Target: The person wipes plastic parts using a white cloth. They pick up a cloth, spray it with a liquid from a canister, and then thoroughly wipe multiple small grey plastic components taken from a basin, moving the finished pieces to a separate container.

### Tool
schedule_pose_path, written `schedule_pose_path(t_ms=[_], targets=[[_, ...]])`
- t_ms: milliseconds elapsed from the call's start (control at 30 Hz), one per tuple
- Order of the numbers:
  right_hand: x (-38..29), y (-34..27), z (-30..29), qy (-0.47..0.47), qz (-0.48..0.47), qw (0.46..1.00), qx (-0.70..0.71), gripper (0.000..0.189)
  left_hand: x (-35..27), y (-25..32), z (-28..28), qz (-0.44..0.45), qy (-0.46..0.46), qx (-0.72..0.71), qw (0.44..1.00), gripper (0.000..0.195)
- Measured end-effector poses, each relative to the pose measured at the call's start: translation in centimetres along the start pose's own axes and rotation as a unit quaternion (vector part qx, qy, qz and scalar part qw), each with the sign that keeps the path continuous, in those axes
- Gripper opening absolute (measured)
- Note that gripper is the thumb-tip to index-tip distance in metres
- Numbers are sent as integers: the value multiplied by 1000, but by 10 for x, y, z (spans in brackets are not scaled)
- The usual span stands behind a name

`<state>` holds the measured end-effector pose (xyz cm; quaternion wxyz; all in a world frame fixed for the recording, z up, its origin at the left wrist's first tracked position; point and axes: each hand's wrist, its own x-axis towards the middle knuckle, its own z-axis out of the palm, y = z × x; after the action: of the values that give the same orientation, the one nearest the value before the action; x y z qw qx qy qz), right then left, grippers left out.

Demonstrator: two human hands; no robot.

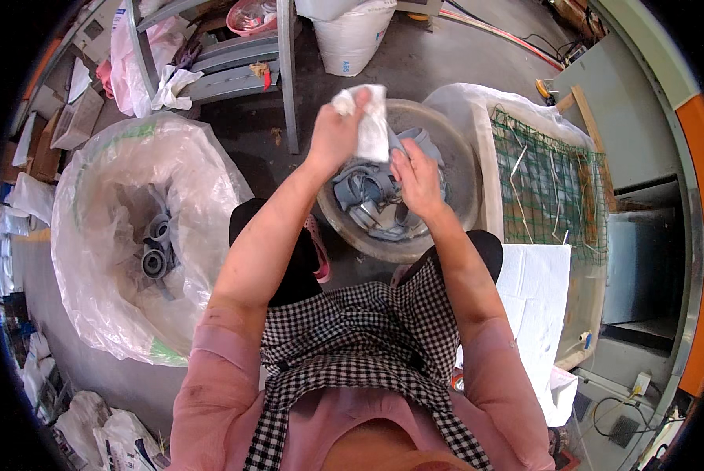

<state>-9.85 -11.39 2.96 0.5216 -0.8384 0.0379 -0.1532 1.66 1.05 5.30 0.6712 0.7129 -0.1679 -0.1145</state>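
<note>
My left hand (335, 134) grips a folded white cloth or paper wipe (376, 126). In my right hand (418, 179) is a grey plastic part (395, 143), whose far end goes behind the wipe. Both hands are over a round basin (472, 176) with several grey plastic fittings (363, 191) in it. On my left, a big container lined with a clear plastic bag (210, 171) has more grey pipe-like fittings (154, 262) at its bottom.
A tank (493, 188) with green wire mesh (552, 194) over it stands at right, a white sheet (534, 294) beside it. Ahead are a grey metal rack (287, 76) and a white sack (352, 41). Machine panels (634, 118) border the right side.
</note>
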Motion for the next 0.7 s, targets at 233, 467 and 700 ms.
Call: schedule_pose_path(t_ms=[233,467,700], targets=[[9,4,-7,90,-281,907,-302,15,-3,23,-13,-104,-85,-219,966,40],[8,5,-5,106,-251,927,-258,14,-3,11,-14,-239,-58,-200,948,35],[7,13,8,59,-24,997,-35,14,-16,-5,-9,54,-110,28,992,41]])
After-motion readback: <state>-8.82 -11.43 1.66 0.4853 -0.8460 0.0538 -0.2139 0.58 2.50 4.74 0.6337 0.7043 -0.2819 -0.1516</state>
